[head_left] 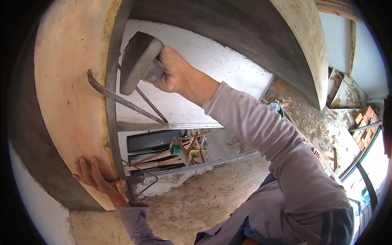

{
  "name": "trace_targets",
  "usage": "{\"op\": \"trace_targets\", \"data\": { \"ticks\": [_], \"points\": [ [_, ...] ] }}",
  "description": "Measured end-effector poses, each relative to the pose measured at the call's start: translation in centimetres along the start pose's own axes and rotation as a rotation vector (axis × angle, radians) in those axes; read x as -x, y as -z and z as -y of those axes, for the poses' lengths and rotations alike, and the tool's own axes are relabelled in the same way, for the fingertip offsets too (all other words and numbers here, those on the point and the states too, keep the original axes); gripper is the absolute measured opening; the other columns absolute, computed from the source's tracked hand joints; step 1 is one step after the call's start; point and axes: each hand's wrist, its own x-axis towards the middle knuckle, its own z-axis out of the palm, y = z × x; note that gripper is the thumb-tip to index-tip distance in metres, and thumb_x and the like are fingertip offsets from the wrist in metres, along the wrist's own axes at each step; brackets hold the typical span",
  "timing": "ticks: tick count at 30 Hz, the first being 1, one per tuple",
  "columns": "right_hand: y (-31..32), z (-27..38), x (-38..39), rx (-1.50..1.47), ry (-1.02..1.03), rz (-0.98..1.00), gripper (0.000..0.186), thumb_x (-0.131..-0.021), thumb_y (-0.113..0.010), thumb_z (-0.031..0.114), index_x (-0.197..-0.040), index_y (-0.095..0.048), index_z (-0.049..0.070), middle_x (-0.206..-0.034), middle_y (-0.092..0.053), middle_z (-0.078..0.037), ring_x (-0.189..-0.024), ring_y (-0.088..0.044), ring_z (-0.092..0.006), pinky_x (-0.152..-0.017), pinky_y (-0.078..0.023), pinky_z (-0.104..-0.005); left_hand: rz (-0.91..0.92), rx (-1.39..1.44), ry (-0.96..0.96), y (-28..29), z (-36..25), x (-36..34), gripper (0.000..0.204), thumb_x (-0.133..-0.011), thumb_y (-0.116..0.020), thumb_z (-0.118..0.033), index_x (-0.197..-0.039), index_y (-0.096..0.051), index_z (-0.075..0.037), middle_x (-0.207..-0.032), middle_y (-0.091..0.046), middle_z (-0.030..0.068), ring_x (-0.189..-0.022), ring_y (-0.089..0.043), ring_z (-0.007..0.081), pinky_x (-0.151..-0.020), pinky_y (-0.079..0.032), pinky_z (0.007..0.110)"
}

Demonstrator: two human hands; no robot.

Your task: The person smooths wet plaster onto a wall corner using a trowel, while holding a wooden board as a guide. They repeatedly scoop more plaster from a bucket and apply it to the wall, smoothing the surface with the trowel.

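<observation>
My right hand [173,70] grips the handle of a plastering float [141,61], its thick grey plate tilted and turned toward the narrow grey plastered edge [115,53] beside a wooden board [73,94]. Whether the plate touches that edge I cannot tell. My left hand [98,181] lies with fingers spread on the lower end of the board. A bent metal rod [126,108] hooks over the board's middle. Near my left hand, a second, thinner bent rod [153,183] sticks out from the edge.
A dark plastered beam [245,28] curves overhead at the right. Beyond the white speckled surface [183,69], scrap wood [190,149] and a green container [174,148] lie lower down. Stacked bricks [365,126] stand at the far right. Rough bare wall [204,192] spans the lower middle.
</observation>
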Motion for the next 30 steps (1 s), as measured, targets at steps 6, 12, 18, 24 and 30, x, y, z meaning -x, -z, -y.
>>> {"op": "trace_targets", "data": {
  "ticks": [6, 12, 18, 24, 30],
  "points": [
    [0.1, -0.5, -2.2, -0.116, -0.056, -0.019, 0.027, -0.101, -0.031, 0.013, -0.111, -0.053, 0.000, -0.103, -0.063, -0.015, -0.088, -0.068, -0.0245, -0.080, -0.060, -0.0396, -0.006, 0.040, 0.009, -0.4, -0.2, -0.1, 0.091, -0.088, -0.018, -0.077, -0.133, -0.054, -0.007, -0.142, -0.047, 0.0177, -0.138, -0.036, 0.0370, -0.118, -0.008, 0.054],
    [-1.0, 0.1, -1.9, -0.194, -0.016, -0.006, 0.028, -0.101, -0.029, 0.012, -0.109, -0.053, -0.001, -0.098, -0.064, -0.016, -0.081, -0.069, -0.0275, -0.072, -0.062, -0.0398, -0.003, 0.049, 0.001, -0.4, 0.4, 0.1, 0.088, -0.090, -0.018, -0.073, -0.131, -0.055, -0.004, -0.142, -0.046, 0.0203, -0.137, -0.037, 0.0386, -0.117, -0.009, 0.054],
    [-0.1, 2.2, 0.6, -0.300, 0.097, 0.070, 0.025, -0.101, -0.039, 0.019, -0.106, -0.054, 0.000, -0.102, -0.065, -0.017, -0.091, -0.069, -0.0295, -0.082, -0.061, -0.0412, 0.003, 0.058, -0.001, -0.3, 0.2, 0.0, 0.086, -0.092, -0.019, -0.069, -0.131, -0.055, -0.002, -0.141, -0.046, 0.0216, -0.137, -0.038, 0.0391, -0.117, -0.009, 0.054],
    [1.8, 0.7, 1.1, -0.074, 0.116, -0.205, 0.024, -0.101, -0.034, 0.018, -0.094, -0.055, 0.007, -0.086, -0.062, -0.010, -0.069, -0.059, -0.0231, -0.070, -0.056, -0.0390, 0.007, 0.039, -0.034, -0.3, 0.4, 0.1, 0.088, -0.091, -0.018, -0.072, -0.133, -0.054, -0.003, -0.141, -0.046, 0.0206, -0.137, -0.038, 0.0392, -0.117, -0.010, 0.055],
    [-0.5, -1.0, -2.8, -0.258, -0.043, 0.000, 0.026, -0.100, -0.031, 0.013, -0.107, -0.053, 0.003, -0.096, -0.062, -0.015, -0.083, -0.067, -0.0277, -0.071, -0.060, -0.0423, 0.020, 0.026, 0.001, -0.1, 0.3, -0.1, 0.090, -0.090, -0.019, -0.074, -0.133, -0.054, -0.003, -0.142, -0.045, 0.0196, -0.137, -0.036, 0.0386, -0.117, -0.009, 0.055]
  ]
}}
